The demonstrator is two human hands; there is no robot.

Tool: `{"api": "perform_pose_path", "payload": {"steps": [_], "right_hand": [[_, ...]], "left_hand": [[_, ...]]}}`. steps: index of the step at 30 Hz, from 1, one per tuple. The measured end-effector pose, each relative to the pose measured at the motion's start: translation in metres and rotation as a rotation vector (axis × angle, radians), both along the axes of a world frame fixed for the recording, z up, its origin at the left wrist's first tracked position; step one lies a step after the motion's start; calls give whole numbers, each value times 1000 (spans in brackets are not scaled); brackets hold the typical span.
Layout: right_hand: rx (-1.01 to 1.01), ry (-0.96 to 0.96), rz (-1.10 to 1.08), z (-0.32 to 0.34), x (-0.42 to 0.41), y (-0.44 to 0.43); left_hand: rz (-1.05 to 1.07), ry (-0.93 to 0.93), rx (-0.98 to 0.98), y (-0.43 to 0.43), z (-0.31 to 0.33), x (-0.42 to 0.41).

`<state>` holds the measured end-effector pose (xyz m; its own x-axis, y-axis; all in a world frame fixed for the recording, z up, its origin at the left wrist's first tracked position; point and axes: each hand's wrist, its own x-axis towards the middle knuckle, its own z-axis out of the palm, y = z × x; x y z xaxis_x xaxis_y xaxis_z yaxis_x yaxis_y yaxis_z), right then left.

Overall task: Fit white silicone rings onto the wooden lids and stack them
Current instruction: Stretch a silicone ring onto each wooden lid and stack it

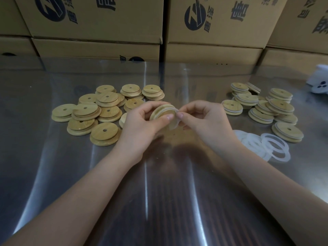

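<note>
Brightness: dim, warm brownish cast.
Glare: white streaks on the clear glossy plastic table cover.
Shadows: soft dark patch on the cover, mid-frame.
Blur: translucent white silicone ring smeared against the round wooden lid.
Distortion: brown cardboard boxes lean at edges.

2 hands, the left hand and the right hand, hold 1 round wooden lid and 1 white silicone ring. Left of that lid lie roughly 20 bare wooden lids, too overlapped for an exact count. Right of it lie about 15 ringed lids, at least 4 loose white rings and 1 white plastic object. Behind it stand about 8 brown cardboard boxes.
</note>
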<state>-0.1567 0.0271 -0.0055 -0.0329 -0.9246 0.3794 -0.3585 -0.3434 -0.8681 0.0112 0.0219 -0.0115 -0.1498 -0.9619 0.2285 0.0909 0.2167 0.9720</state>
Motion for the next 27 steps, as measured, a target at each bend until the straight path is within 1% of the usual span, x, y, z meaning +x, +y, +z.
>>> {"api": "perform_pose_path", "payload": {"steps": [6,13,17,27], "right_hand": [[26,52,0,3,-1,-2],[97,28,119,9,-8,-2],[87,16,155,8,-8,-1],[88,-10,154,9,-8,-1]], "left_hand": [[11,-6,35,-2,4,2],[-12,-54,66,-5,7,4],[-31,-81,87,-6,6,7],[-108,-13,143,-5,3,8]]}}
